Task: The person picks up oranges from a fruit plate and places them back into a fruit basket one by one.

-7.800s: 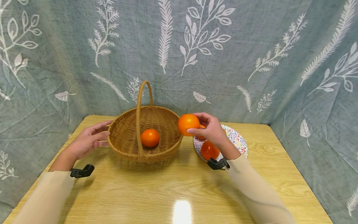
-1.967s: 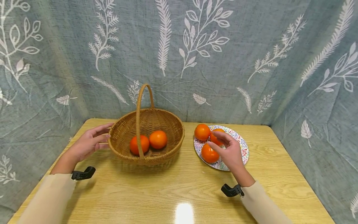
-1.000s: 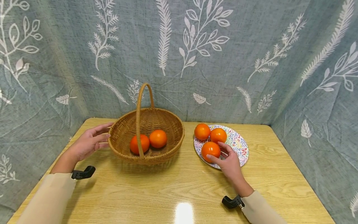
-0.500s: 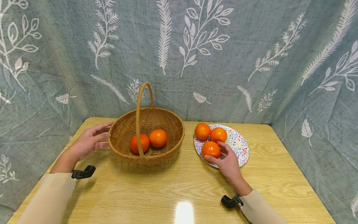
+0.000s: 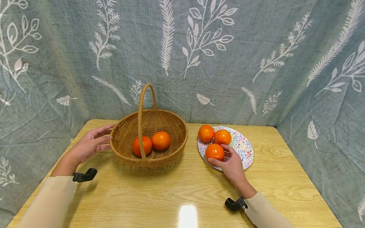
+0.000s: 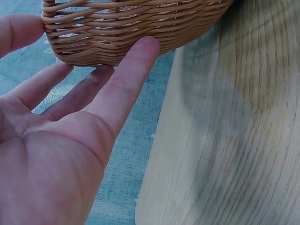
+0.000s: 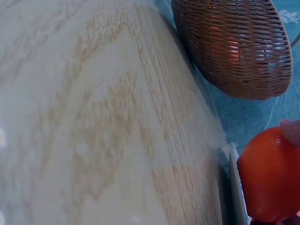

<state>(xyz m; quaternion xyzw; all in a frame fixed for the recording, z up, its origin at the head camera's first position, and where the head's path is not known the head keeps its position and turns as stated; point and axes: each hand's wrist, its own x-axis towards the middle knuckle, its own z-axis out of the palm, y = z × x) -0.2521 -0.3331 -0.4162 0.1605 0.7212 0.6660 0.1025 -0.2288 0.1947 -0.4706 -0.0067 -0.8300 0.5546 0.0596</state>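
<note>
Fingers of the left hand [image 5: 89,146] touch the left side of a wicker basket [image 5: 171,156]; in the left wrist view the hand [image 6: 61,136] has its extended fingertips against the woven wall [image 6: 112,33]. Two orange fruits [image 5: 161,140] lie inside the basket, one partly behind the handle. The right hand [image 5: 232,164] holds the front fruit [image 5: 214,152] on the patterned plate [image 5: 245,148], thumb on its near side and fingers on its right. The right wrist view shows that fruit [image 7: 269,176] with a fingertip on it.
Two more orange fruits [image 5: 223,137] sit at the back left of the plate, behind the held one. A patterned cloth [image 5: 182,57] hangs behind and beside the wooden table [image 5: 148,196]. The basket's tall handle [image 5: 140,117] arches upward.
A second fruit lies in the basket, unlike in the earliest frame. The right hand has come back to the plate and down onto the front fruit. The left hand has stayed at the basket.
</note>
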